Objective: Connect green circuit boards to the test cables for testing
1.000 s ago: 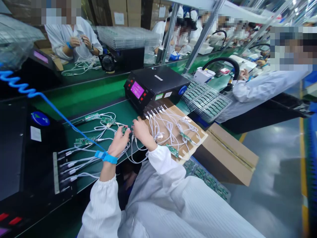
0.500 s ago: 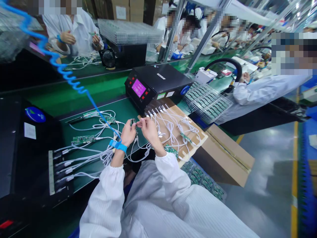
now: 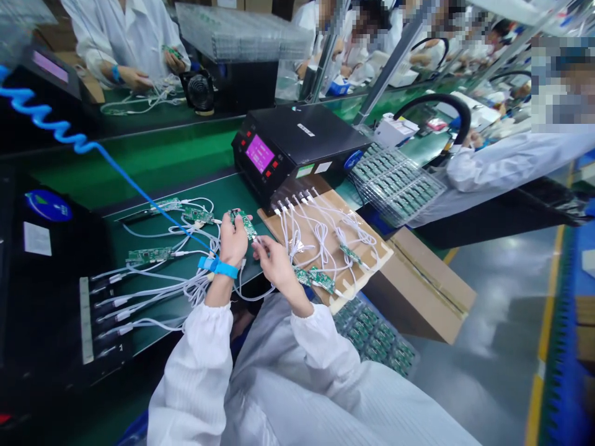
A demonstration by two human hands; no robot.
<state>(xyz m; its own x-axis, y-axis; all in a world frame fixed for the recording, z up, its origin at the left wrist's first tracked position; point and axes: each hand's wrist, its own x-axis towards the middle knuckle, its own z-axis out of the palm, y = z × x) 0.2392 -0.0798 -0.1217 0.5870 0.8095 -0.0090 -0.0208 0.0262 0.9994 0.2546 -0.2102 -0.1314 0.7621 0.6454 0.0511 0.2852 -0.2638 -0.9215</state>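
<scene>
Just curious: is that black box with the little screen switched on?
On. The screen on the black box glows pink.

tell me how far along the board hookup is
Done: two green boards lie cabled on the mat. In hand: left hand holds a board, right hand pinches a white cable end beside it. Left: loose cables on the cardboard.

small rectangular circuit board [image 3: 243, 223]: green
thin plastic cables [image 3: 320, 235]: white
elastic wrist strap [image 3: 217, 267]: blue
coiled cord [image 3: 56, 129]: blue
box-shaped metal tester [image 3: 302, 139]: black, screen lit magenta
flat bench mat [image 3: 153, 158]: green
long fabric sleeves [image 3: 199, 371]: white, finely striped
</scene>
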